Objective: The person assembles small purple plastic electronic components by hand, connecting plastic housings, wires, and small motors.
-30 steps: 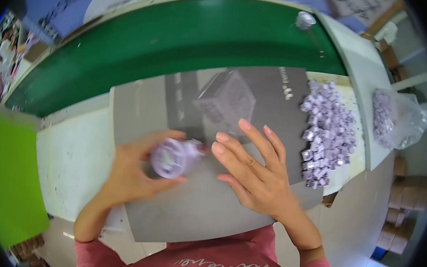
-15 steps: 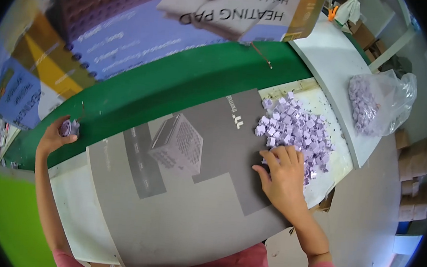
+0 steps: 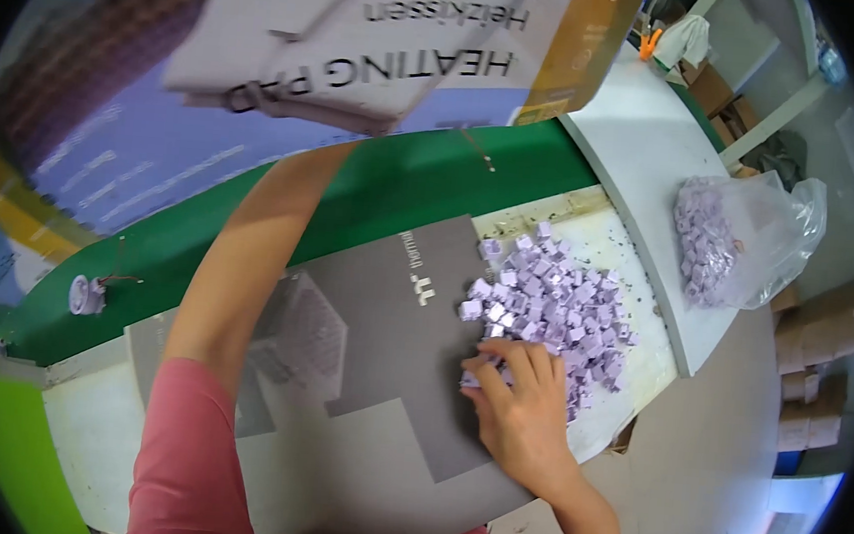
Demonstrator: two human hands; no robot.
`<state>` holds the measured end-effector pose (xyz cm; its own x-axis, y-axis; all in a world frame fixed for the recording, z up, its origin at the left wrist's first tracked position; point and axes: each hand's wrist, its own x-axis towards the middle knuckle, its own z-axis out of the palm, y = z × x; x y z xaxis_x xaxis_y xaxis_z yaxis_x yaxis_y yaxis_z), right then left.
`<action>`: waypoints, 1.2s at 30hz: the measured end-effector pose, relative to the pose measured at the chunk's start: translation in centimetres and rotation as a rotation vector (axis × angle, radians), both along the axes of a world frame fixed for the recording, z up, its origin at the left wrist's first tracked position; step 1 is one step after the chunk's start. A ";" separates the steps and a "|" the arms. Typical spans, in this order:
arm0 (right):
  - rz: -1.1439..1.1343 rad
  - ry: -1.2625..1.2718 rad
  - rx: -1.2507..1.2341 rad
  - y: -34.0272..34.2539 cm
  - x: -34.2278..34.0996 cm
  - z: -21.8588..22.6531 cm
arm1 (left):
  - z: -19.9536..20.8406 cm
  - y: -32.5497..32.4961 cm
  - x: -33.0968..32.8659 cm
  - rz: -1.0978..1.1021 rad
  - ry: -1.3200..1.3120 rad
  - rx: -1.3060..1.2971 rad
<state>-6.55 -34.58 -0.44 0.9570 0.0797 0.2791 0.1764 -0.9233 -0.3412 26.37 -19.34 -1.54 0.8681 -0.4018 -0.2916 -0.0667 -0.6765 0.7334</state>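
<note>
My left forearm (image 3: 270, 225) reaches forward over the green surface. Its hand is hidden behind the large printed box (image 3: 555, 36) at the top. My right hand (image 3: 531, 416) is at the near left edge of a heap of small light-purple blocks (image 3: 555, 297). Its thumb and fingers are closed on one small purple block (image 3: 469, 379), which peeks out between them. A round light-purple part (image 3: 88, 296) with a thin wire lies at the far left of the green surface, apart from both hands.
Beneath my arms lies a grey printed cardboard sheet (image 3: 409, 366). The green work surface (image 3: 393, 184) runs along its far side. On a white board (image 3: 647, 154) at right rests a clear bag of purple blocks (image 3: 705, 239). Brown cartons (image 3: 823, 338) are stacked beyond it.
My left hand has let go of the round purple part and moved right and forward, behind the box. My right thumb and fingers have closed on a block. The view has shifted.
</note>
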 end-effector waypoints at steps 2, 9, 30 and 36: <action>0.007 0.007 0.207 -0.8 0.1 0.6 | -2.4 -2.2 1.2 -0.060 0.077 -0.134; 0.062 0.111 1.378 -2.3 0.2 0.7 | -8.3 -1.6 5.9 -0.189 0.331 -0.486; 0.445 0.720 2.135 4.9 -1.6 3.1 | 2.5 21.4 -31.2 -0.097 -0.504 0.561; 0.598 0.725 2.054 7.9 -1.8 3.8 | 1.0 18.5 -29.5 -0.310 -0.722 0.554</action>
<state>-8.36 -26.72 3.34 0.8868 0.4582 0.0609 -0.3446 0.7431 -0.5737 -3.09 -0.89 -0.54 0.7913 -0.6090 0.0542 -0.6108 -0.7913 0.0267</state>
